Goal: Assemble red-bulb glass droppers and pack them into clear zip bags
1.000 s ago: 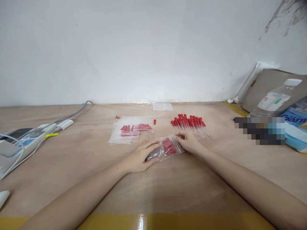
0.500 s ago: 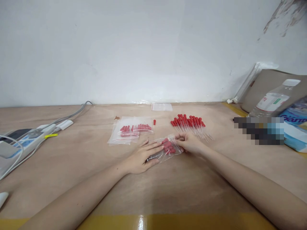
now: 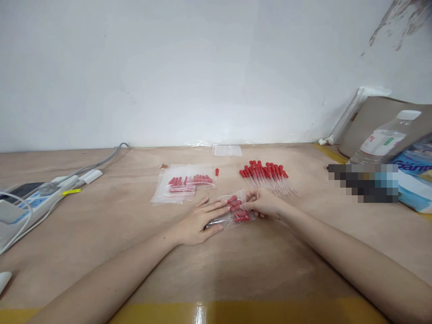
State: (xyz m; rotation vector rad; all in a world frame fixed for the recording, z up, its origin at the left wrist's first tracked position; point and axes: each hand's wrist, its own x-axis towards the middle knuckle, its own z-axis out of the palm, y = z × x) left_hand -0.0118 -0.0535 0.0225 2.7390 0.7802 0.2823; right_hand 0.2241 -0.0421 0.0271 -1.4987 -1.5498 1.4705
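Observation:
A clear plastic zip bag (image 3: 228, 221) lies on the table in front of me with several red rubber dropper bulbs (image 3: 242, 218) inside. My left hand (image 3: 197, 223) rests over the bag's left part, fingers stretched out and thumb along its near edge. At the other end, my right hand (image 3: 265, 202) pinches the bag by its zip edge with curled fingers. Just beyond my right hand is a fanned pile of red-topped droppers (image 3: 265, 173). Filled bags (image 3: 175, 180) with red bulbs overlap beyond my left hand, and a single dropper (image 3: 217, 172) lies to their right.
At the back is a small flat zip bag (image 3: 227, 150). A white power strip (image 3: 40, 200) with cables occupies the left side. On the right stand a plastic bottle (image 3: 381, 139) and a blue packet (image 3: 418, 193), beside a blurred patch. A wall (image 3: 168, 81) bounds the table behind.
The red bulbs in the bag have shifted, the lower ones now lying flatter and nearer me. My right fingers have moved slightly on the bag's edge; my left hand stays put.

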